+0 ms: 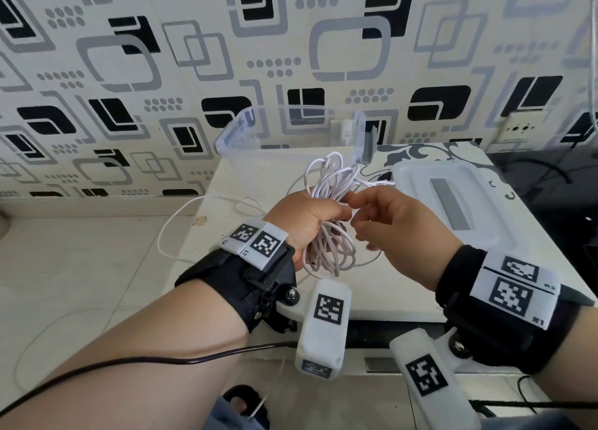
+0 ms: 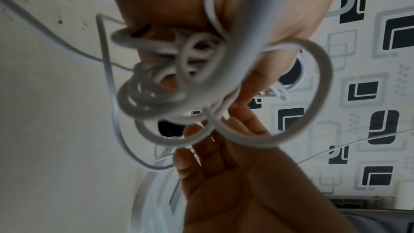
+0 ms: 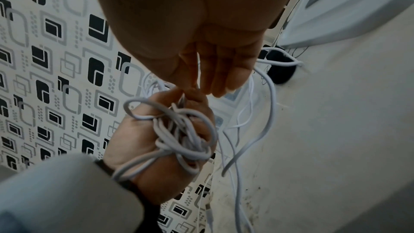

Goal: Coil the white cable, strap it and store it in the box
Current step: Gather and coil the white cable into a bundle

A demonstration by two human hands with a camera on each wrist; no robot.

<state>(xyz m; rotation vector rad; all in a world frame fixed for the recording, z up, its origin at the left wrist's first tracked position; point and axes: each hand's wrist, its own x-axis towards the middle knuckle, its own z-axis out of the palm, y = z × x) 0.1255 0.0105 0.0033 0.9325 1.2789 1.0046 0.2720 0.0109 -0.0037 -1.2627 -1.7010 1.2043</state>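
Observation:
The white cable (image 1: 330, 183) is bunched into loose loops above the table. My left hand (image 1: 310, 216) grips the middle of the bundle, with loops sticking out above and below the fist. My right hand (image 1: 372, 209) sits just to the right of it and pinches a thin strand (image 3: 198, 70) of the same cable between thumb and fingers. In the left wrist view the blurred coils (image 2: 201, 77) hide most of my fingers. The right wrist view shows the coil (image 3: 179, 135) lying across my left palm (image 3: 139, 141). The clear plastic box (image 1: 233, 138) stands open behind the hands.
The box's white lid (image 1: 453, 199) lies flat to the right on the white table (image 1: 372, 306). A loose run of cable (image 1: 174, 222) trails off the table's left edge. A dark round object (image 3: 280, 72) lies beside the lid. A patterned wall stands close behind.

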